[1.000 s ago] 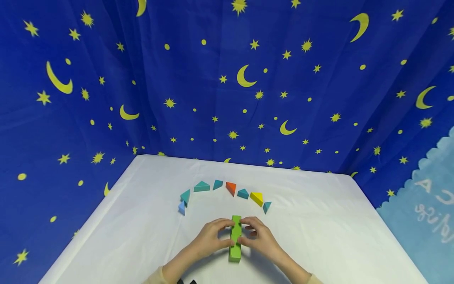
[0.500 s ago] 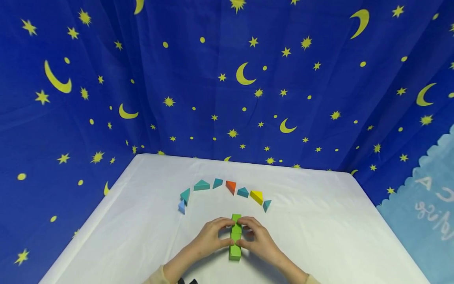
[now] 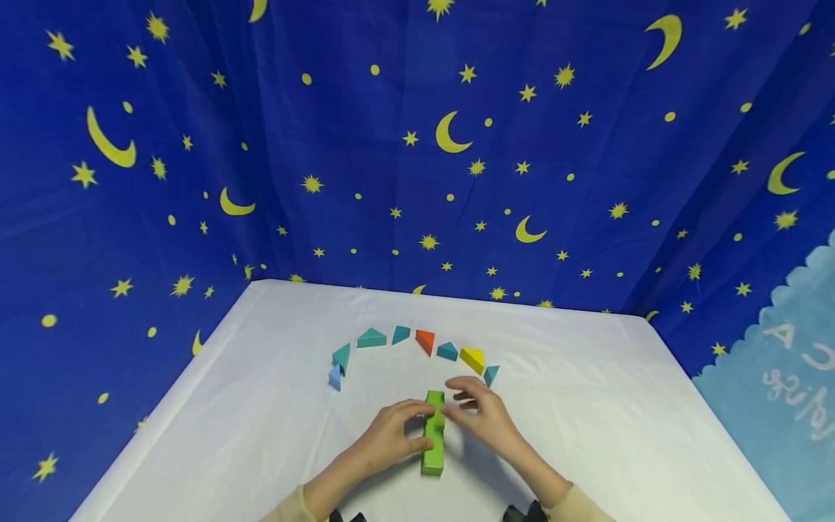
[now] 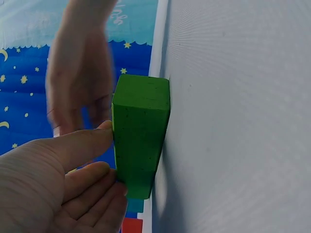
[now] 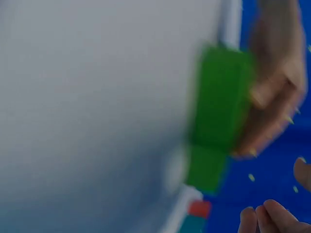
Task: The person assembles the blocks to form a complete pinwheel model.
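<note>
Green wooden blocks [image 3: 433, 453] lie end to end in a straight row on the white table. My left hand [image 3: 385, 438] rests thumb and fingertips against the row's left side, not wrapped round it. In the left wrist view, that hand's thumb and curved fingers touch one side of a long green block [image 4: 141, 141]. My right hand [image 3: 485, 415] hovers right of the row's far end, fingers loosely bent and holding nothing. The right wrist view is blurred; a seam shows between a longer green block [image 5: 221, 97] and a shorter one.
Beyond the hands, small triangular blocks form an arc: a light blue one [image 3: 335, 377], several teal ones, a red one [image 3: 425, 341] and a yellow one [image 3: 473, 359]. Blue star-patterned cloth [image 3: 417, 145] hangs behind the white table [image 3: 587, 406].
My right hand has let go of the green row and moved away, up and to the right. The left hand stays against the row's left side.
</note>
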### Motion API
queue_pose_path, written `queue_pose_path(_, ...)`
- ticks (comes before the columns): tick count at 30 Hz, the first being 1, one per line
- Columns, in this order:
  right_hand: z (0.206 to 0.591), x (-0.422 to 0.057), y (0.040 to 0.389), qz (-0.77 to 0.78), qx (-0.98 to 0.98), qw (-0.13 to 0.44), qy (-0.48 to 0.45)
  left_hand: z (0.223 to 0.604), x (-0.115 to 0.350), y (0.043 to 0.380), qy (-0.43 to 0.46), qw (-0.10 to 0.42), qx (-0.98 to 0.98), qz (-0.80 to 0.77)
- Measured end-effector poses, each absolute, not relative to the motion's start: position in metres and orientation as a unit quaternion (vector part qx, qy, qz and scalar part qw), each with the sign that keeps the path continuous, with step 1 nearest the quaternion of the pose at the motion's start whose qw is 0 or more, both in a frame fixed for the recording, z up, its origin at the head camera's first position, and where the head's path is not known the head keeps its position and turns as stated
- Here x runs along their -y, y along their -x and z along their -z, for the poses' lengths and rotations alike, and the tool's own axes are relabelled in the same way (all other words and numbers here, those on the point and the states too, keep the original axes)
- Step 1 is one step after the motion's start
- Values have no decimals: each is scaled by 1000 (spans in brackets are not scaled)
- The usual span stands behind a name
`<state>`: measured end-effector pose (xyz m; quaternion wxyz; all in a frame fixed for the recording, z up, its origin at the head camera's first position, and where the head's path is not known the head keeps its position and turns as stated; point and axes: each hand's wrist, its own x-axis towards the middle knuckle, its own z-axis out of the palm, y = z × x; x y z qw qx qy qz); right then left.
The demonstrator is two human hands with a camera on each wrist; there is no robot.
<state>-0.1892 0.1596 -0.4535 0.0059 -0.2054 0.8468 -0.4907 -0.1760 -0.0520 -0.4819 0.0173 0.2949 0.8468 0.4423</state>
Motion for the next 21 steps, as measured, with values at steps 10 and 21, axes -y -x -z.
queue_pose_path(10, 430, -176, 263, 470, -867, -54, 158, 485, 53, 176, -299, 15, -848, -438)
queue_pose_path(21, 435, -172, 312, 405, -902, -10, 153, 485, 53, 177, -297, 29, -845, -443)
